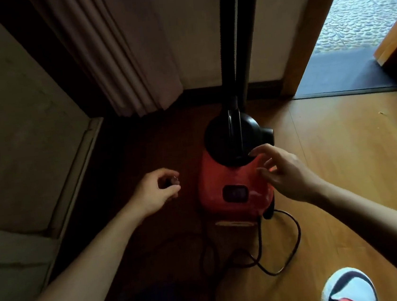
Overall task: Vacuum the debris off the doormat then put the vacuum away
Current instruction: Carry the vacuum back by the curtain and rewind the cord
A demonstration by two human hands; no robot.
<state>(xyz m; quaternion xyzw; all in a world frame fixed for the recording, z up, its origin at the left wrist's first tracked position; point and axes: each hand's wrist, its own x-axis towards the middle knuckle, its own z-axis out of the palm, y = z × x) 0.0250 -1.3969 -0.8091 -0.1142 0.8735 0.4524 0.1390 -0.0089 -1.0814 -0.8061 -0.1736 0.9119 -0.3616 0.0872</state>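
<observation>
Red vacuum (upright) by right hand

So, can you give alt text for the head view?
An open right hand reaches over a red and black vacuum standing on the wooden floor; the left hand is loosely curled beside it.

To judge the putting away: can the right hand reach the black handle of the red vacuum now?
Probably yes: the right hand hovers open right beside the handle, nothing between them.
</observation>
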